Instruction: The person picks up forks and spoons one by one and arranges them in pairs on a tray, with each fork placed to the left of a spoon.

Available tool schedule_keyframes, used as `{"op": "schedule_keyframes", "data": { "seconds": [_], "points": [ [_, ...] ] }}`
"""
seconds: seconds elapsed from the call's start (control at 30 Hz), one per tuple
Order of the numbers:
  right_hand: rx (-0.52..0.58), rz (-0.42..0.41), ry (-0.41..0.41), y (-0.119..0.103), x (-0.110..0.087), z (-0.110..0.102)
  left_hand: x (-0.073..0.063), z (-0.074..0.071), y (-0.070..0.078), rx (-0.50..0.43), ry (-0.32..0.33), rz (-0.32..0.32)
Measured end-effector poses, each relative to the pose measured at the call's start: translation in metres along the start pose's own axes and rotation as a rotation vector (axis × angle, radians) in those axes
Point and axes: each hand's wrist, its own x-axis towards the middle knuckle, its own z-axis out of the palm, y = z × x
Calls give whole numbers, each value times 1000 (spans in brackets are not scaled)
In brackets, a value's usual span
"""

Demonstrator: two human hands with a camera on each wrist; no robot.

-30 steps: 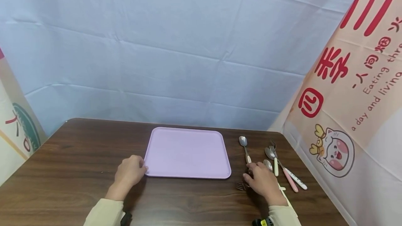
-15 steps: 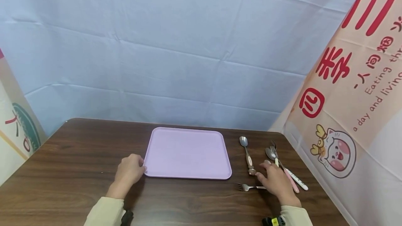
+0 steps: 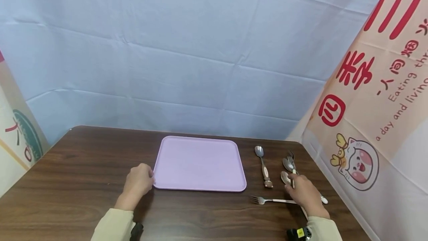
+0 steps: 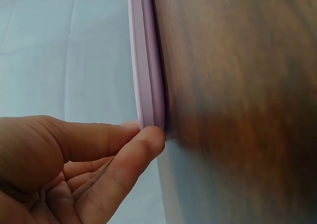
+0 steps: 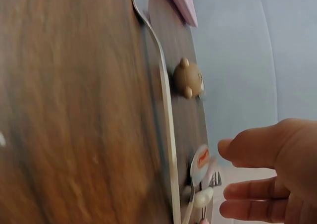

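My left hand (image 3: 138,181) pinches the near-left corner of a lilac tray (image 3: 200,163) lying flat on the table. In the left wrist view, the thumb and forefinger meet at the tray's rim (image 4: 148,70). My right hand (image 3: 305,193) is over a group of cutlery, thumb and fingers apart. By its fingertips lies a spoon (image 3: 285,177), beside a fork (image 3: 291,161) and another spoon (image 3: 287,164). A fork (image 3: 267,200) with a pale handle lies crosswise, its end near the hand. The right hand partly hides several handles.
A spoon (image 3: 265,171) with a brown bear's head on its handle lies between the tray and the group. Another fork (image 3: 291,154) lies behind the group. The brown wooden table (image 3: 83,170) is backed by a pale cloth (image 3: 167,55), with a printed banner (image 3: 354,151) at right.
My right hand has moved right, from beside the bear-headed spoon to over the cutlery group. The crosswise fork now shows more of its length. The left hand stays at the tray's corner.
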Motion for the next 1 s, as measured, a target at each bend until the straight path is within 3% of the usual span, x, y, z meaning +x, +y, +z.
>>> {"op": "schedule_keyframes", "data": {
  "seconds": [0.2,0.47,0.73,0.87,1.0],
  "points": [
    [15,46,-47,12,3,-4,3,0,1,14,3,-3],
    [64,88,-85,27,6,3,4,-3,0,13,-39,-40],
    [112,151,-134,30,9,2,4,-3,1,-41,-77,-76],
    [135,158,-112,31,11,5,4,-2,1,-49,-72,-71],
    [153,137,-60,31,14,9,4,-3,0,-11,-27,-14]
  ]
}}
